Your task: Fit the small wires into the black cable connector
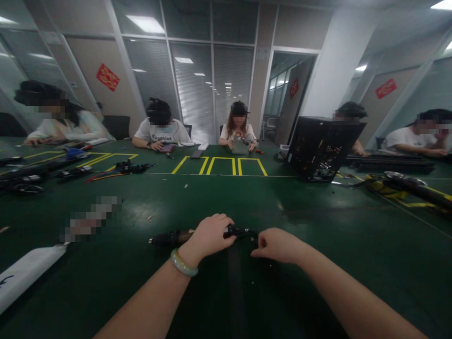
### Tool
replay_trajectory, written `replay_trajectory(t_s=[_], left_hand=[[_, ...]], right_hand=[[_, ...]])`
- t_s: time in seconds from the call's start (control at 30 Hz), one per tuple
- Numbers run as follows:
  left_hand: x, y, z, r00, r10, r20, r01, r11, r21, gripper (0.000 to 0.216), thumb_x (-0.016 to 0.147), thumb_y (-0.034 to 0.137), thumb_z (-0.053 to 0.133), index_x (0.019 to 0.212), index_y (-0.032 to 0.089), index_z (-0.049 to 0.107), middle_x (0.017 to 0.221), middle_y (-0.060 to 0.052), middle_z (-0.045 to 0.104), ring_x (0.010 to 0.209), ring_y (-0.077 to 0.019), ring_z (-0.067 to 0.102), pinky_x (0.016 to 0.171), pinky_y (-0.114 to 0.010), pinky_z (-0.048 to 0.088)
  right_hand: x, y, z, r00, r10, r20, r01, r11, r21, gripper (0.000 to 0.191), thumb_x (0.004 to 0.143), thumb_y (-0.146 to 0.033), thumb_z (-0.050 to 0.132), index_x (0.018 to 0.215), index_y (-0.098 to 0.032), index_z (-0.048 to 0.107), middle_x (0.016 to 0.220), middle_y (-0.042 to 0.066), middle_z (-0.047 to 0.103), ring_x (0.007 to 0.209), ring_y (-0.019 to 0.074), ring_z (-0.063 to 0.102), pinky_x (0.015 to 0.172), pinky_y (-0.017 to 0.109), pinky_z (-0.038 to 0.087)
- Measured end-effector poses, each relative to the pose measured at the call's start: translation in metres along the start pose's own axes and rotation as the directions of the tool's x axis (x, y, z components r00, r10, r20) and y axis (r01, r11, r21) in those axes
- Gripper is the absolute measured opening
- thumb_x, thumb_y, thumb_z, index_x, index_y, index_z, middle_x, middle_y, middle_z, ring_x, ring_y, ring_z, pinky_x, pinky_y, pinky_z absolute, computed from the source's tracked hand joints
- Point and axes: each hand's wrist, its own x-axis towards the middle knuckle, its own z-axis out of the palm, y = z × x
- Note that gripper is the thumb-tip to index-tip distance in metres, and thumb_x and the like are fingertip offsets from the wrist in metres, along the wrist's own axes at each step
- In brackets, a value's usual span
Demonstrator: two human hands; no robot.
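A dark, tube-shaped device (pixel 173 238) lies across the green table, its black tapered end with a small metal tip pointing left. My left hand (pixel 210 235), with a pale green bangle at the wrist, is closed over its right part and hides the middle. From that right end a short black cable (pixel 250 231) runs toward my right hand (pixel 277 245). The right fingers are curled in beside the cable; what they pinch, if anything, is hidden. Tiny bright bits (pixel 252 239) lie on the table by the right fingertips.
A white strip-like object (pixel 30 270) lies at the left. Bundled wires and black parts (pixel 129 167) sit farther back. A black computer case (pixel 312 148) stands at the back right, near a black and yellow item (pixel 399 188). Several people sit along the far side.
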Motion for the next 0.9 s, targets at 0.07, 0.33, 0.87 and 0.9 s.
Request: replay_trajectory(t_s=[0.07, 0.33, 0.87, 0.9], left_hand=[[0.000, 0.001, 0.000, 1.000, 0.011, 0.011, -0.011, 1.000, 0.008, 0.026, 0.084, 0.041, 0.065, 0.103, 0.024, 0.061, 0.101, -0.003, 0.059, 0.095, -0.0208, 0.058, 0.081, -0.032, 0.046], [0.011, 0.000, 0.007, 0.997, 0.016, -0.077, -0.006, 0.992, 0.126, 0.026, 0.085, 0.036, 0.068, 0.104, 0.022, 0.059, 0.104, -0.004, 0.053, 0.099, -0.0224, 0.053, 0.084, -0.034, 0.044], [-0.004, 0.019, -0.001, 0.999, 0.025, 0.026, -0.026, 0.999, 0.032, 0.029, 0.085, 0.033, 0.065, 0.111, 0.025, 0.059, 0.107, -0.003, 0.055, 0.093, -0.0197, 0.057, 0.078, -0.031, 0.047], [-0.003, 0.019, 0.001, 1.000, 0.013, 0.028, -0.014, 0.999, 0.033, 0.029, 0.084, 0.035, 0.066, 0.110, 0.024, 0.059, 0.106, -0.003, 0.056, 0.093, -0.0202, 0.057, 0.079, -0.031, 0.047]], right_hand=[[0.001, -0.004, 0.005, 0.999, -0.037, 0.024, 0.037, 0.999, 0.002, 0.022, 0.071, -0.042, 0.074, 0.067, -0.020, 0.071, 0.066, 0.003, 0.067, 0.062, 0.0195, 0.061, 0.052, 0.027, 0.036], [0.033, 0.007, 0.012, 0.980, -0.197, 0.005, 0.187, 0.938, 0.293, 0.015, 0.082, -0.032, 0.066, 0.089, -0.020, 0.071, 0.082, 0.001, 0.072, 0.073, 0.0167, 0.063, 0.060, 0.024, 0.043], [0.030, 0.023, 0.024, 0.980, -0.166, -0.114, 0.201, 0.803, 0.561, 0.019, 0.088, -0.032, 0.059, 0.094, -0.017, 0.069, 0.079, 0.002, 0.068, 0.066, 0.0130, 0.058, 0.059, 0.022, 0.044], [0.028, 0.022, 0.024, 0.981, -0.165, -0.099, 0.192, 0.805, 0.561, 0.018, 0.088, -0.031, 0.060, 0.094, -0.017, 0.069, 0.080, 0.002, 0.068, 0.068, 0.0134, 0.059, 0.060, 0.022, 0.045]])
